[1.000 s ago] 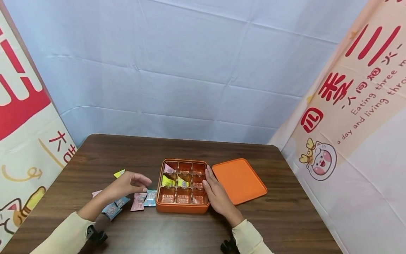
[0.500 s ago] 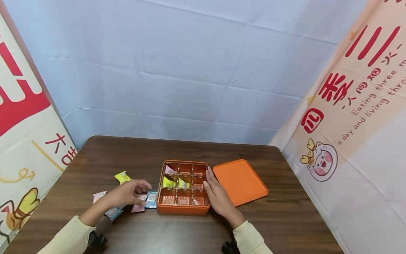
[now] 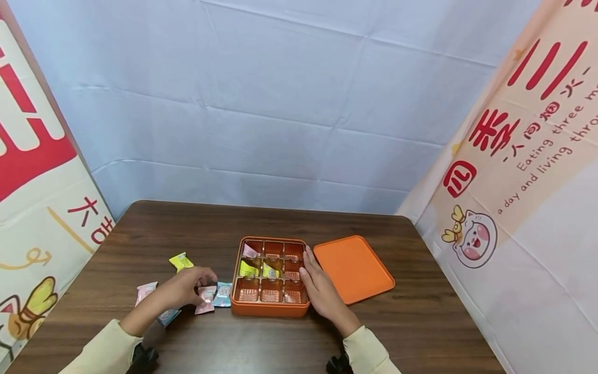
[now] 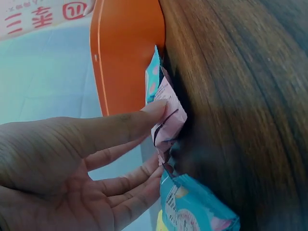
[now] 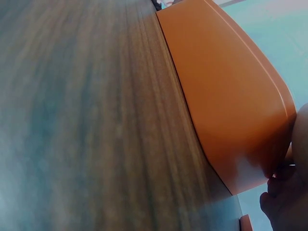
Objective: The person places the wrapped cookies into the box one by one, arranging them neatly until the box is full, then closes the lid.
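Observation:
My left hand point(image 3: 187, 286) is over a small pink candy packet point(image 3: 206, 299) lying left of the box. In the left wrist view the thumb presses on the pink packet's face, with the fingertips at its far side and lower end. A blue candy packet point(image 3: 222, 294) lies between it and the orange box point(image 3: 270, 310). The box has a divided insert; one pink candy point(image 3: 250, 251) and two yellow candies point(image 3: 248, 268) sit in its compartments. My right hand point(image 3: 322, 291) rests along the box's right wall, fingers straight; the right wrist view catches only part of it.
An orange lid point(image 3: 353, 269) lies flat right of the box. Around my left forearm are a yellow packet point(image 3: 180, 261), another pink packet point(image 3: 146, 292) and a blue packet point(image 3: 168, 316), partly covered. Cloth point(image 3: 280, 104) hangs behind the table point(image 3: 406, 322).
My left hand has come down and slightly left onto the pink packet, thumb now against it. My right hand has stayed at the box's side.

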`<state>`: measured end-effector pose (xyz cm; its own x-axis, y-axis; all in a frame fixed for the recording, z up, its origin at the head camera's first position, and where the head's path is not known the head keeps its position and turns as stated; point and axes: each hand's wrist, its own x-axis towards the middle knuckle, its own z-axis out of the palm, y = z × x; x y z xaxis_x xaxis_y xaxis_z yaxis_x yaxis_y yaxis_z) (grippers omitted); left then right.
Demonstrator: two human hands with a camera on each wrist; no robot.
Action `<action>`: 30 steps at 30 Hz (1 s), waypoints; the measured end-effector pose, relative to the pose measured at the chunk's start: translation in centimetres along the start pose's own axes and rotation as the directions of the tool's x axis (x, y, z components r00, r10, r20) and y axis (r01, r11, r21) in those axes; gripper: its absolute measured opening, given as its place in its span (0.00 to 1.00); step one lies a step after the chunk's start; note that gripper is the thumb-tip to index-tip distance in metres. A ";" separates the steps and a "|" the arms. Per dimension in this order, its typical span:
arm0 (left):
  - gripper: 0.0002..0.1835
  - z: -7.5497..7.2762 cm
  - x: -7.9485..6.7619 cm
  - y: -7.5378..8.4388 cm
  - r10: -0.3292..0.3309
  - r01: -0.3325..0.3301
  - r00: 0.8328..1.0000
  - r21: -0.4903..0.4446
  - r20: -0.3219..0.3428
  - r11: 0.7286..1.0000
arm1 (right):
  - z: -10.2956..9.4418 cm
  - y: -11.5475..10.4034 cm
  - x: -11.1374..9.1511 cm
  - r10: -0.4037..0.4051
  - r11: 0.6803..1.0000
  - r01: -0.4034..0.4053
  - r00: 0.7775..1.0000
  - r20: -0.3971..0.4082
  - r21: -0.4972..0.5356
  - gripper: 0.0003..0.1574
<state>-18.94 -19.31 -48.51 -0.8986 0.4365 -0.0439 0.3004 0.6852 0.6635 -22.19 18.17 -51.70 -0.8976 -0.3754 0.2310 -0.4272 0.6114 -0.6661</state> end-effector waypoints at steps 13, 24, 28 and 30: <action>0.18 -0.1 0.1 0.1 -0.055 0.055 0.998 -0.013 -0.041 0.998 | 0.0 -0.1 -0.1 0.006 1.000 -0.006 1.000 -0.003 -0.002 0.36; 0.10 -0.5 0.1 -0.6 -0.034 0.032 0.999 -0.109 -0.022 0.994 | 0.0 -0.1 0.0 0.001 1.000 -0.001 1.000 -0.007 -0.004 0.36; 0.10 -0.7 0.0 -0.6 -0.030 0.029 1.000 -0.161 -0.002 0.987 | -0.1 0.0 0.0 -0.006 1.000 0.006 1.000 -0.008 -0.003 0.36; 0.12 -0.8 0.0 -0.4 -0.033 0.034 0.999 -0.172 0.009 0.984 | -0.1 0.0 0.0 -0.006 1.000 0.006 1.000 -0.009 -0.004 0.36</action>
<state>-19.33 -20.10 -48.19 -0.9051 0.4190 -0.0723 0.2103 0.5890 0.7803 -22.20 18.20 -51.63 -0.8957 -0.3732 0.2415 -0.4333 0.6116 -0.6619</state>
